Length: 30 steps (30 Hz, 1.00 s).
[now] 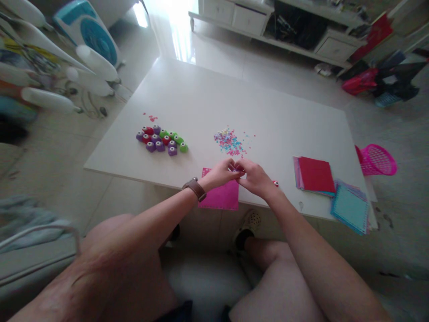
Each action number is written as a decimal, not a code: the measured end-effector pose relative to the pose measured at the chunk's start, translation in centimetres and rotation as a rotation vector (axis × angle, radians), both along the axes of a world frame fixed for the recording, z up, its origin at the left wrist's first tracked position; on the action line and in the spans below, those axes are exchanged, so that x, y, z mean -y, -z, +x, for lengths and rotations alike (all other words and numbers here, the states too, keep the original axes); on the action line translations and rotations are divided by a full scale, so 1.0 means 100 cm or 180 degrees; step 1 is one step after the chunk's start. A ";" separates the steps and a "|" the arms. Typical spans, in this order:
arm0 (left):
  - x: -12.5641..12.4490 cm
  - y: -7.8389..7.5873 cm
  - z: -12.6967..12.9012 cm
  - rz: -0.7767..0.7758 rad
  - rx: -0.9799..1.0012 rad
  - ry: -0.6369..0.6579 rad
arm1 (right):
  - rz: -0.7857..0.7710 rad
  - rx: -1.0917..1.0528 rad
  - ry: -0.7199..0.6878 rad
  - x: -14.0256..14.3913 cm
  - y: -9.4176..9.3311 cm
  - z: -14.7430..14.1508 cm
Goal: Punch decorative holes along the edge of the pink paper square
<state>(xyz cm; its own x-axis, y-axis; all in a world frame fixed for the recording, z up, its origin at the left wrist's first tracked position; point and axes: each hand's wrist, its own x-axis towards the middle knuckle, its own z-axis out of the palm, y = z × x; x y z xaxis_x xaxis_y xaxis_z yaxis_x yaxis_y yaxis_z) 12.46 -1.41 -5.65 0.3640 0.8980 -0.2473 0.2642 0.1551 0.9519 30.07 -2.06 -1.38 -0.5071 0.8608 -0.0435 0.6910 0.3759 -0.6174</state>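
- Left hand (221, 173) and right hand (254, 177) meet, fingers pinched together on a small red punch (238, 168), steadying it.
- Pink paper (221, 197) lies just under both hands, ready for punching.
- Confetti (229, 141) sits just beyond.

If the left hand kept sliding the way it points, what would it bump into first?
Probably the right hand: the left hand points rightward and their fingertips already meet over the pink paper.

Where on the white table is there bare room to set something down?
The far half of the table is bare, as is the strip between the punches and the confetti. The near edge is crowded: left hand, right hand, pink sheet, paper stacks.
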 end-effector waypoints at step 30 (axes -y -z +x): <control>-0.024 -0.033 -0.078 0.1086 -0.2560 0.0549 | -0.0242 0.2058 0.1893 -0.014 -0.032 0.097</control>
<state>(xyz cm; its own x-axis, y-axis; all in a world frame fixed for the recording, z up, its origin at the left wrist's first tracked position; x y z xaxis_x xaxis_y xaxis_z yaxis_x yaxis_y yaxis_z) 4.69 0.98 -2.32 0.3323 0.9183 -0.2153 0.8661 -0.2067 0.4552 39.75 -0.61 1.82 0.1678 0.9575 -0.2348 0.9819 -0.1834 -0.0465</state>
